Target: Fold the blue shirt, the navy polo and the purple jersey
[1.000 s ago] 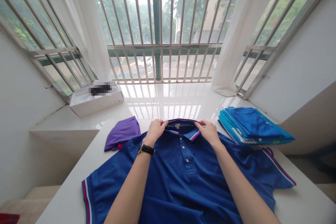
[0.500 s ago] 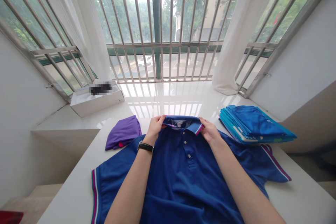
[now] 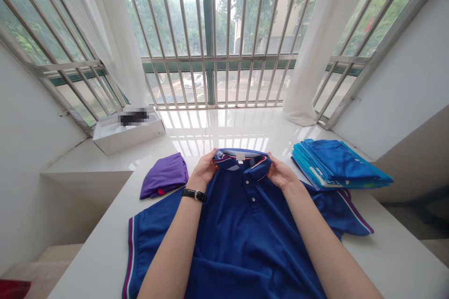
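A barred window [image 3: 210, 32] with white curtains [image 3: 117, 32] fills the far wall, and a glossy white sill [image 3: 217, 135] runs beneath it. On the sill, towards the left, sits an open white box [image 3: 140, 138] holding a dark object blurred past telling. The white bench [image 3: 100, 238] projects from the sill towards the person. A blue polo shirt [image 3: 228, 233] lies spread on the bench's middle, front up, its sleeves out to either side and its hem beyond view. Near the far right corner is a stack of folded blue and teal shirts [image 3: 338, 163], just beside the shirt's sleeve, and near the far left edge is a folded purple garment [image 3: 163, 176]. Both sit clear of the polo's spread. The left hand [image 3: 201, 170] and right hand [image 3: 282, 173] grasp the collar [image 3: 242, 160] at opposite ends, lifting it slightly so the neck stands open. A small white label [image 3: 240, 156] shows inside the neck, its writing unreadable. A black strap [image 3: 194, 195] circles the left wrist.
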A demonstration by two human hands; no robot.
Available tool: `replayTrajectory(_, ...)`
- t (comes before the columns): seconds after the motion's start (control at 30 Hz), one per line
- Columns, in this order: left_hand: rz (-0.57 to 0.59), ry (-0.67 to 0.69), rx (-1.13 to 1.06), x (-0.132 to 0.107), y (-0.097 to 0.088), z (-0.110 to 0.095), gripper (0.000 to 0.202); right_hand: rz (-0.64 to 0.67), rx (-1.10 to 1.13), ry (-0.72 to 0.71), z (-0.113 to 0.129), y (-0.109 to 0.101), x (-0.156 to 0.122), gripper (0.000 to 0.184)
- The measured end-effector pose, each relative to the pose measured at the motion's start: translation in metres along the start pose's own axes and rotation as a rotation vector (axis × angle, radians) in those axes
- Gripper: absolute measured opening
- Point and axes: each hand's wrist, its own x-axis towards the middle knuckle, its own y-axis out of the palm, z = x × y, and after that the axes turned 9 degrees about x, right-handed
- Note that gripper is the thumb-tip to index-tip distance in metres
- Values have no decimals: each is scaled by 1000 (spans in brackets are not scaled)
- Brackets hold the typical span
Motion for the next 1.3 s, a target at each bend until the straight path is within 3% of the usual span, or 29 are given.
replayTrajectory(0.1,9,43,-89,-4,1,-5,22,63,-49,-9,2,3,-3,24)
replayTrajectory(0.23,116,74,-144,-13,4,-9,52,82,-153,-118,1,5,-1,20)
replayTrajectory(0.33,208,116,-102,-19,9,-12,64,-40,-454,-362,-3,6,2,17)
replayTrajectory(0.47,277,168,-54,-26,18,-17,64,-171,-728,-682,-4,14,-7,21)
replayTrajectory(0.53,276,174,-8,-29,22,-19,62,-45,-894,-872,-6,23,-18,29)
replayTrajectory(0.6,274,182,43,-32,24,-22,59,261,-1112,-981,-12,33,-29,38)
replayTrajectory(0.67,283,198,78,-34,25,-24,56,529,-1223,-928,-19,40,-37,47)
replayTrajectory(0.73,301,210,101,-35,25,-25,57,598,-1224,-845,-26,42,-39,55)
replayTrajectory(0.83,330,213,133,-36,26,-26,63,541,-1183,-788,-30,41,-37,43)
replayTrajectory(0.93,287,236,156,-34,29,-26,64,470,-1251,-865,-32,40,-35,22)
replayTrajectory(1.03,236,254,159,-33,31,-26,61,410,-1301,-967,-35,42,-32,21)
replayTrajectory(1.17,227,250,161,-34,33,-26,61,423,-1302,-971,-39,42,-30,16)
replayTrajectory(1.3,162,243,58,-29,37,-23,57,306,-1235,-1251,-42,39,-33,4)
